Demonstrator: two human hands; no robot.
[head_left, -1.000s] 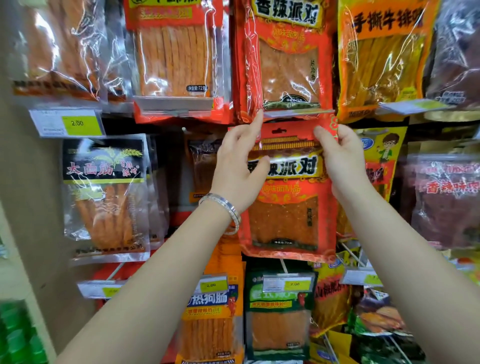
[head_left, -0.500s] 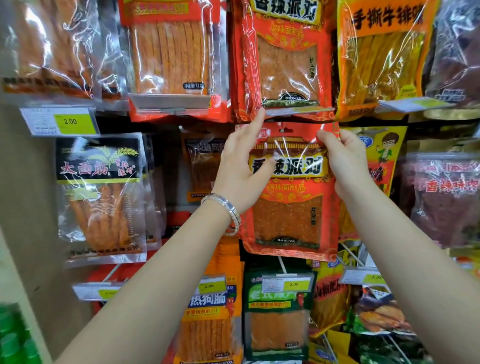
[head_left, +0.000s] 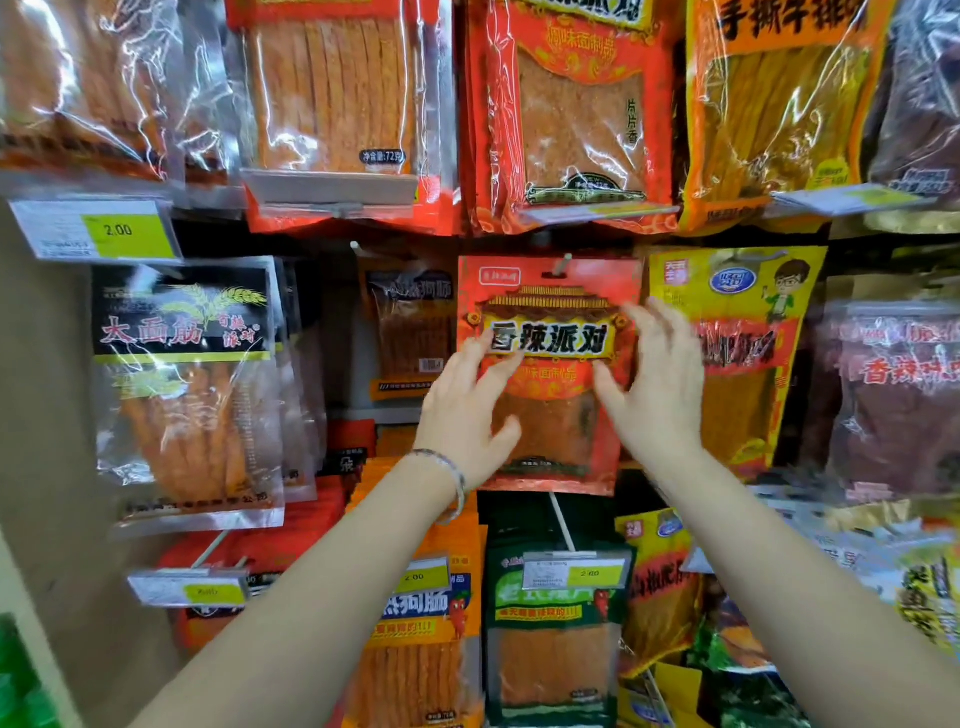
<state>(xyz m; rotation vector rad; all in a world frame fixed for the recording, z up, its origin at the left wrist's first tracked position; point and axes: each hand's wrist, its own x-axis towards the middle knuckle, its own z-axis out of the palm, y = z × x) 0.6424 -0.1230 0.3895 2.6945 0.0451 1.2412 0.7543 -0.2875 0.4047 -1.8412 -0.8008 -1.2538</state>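
Red snack packet (head_left: 550, 332) hangs on peg (head_left: 562, 263); left hand (head_left: 462, 415), right hand (head_left: 654, 395) before it, fingers spread, gripping nothing.

The red packet (head_left: 548, 338) on the middle hook reads 香辣派对 in black on a pale banner, with 调味面制品 beneath it. The upper red packet (head_left: 571, 130) bears 调味面制品 at the top and 片片香 down its right side. A small label on the clear strip packet (head_left: 332, 93) says 净含量:72克. The black-topped packet (head_left: 182, 322) reads 大面筋 in red. The yellow price tag (head_left: 118, 230) at upper left shows 2.00, and so does the lower price tag (head_left: 414, 577), more faintly. The purple packet (head_left: 893, 415) at the right starts 香辣; the rest is blurred.
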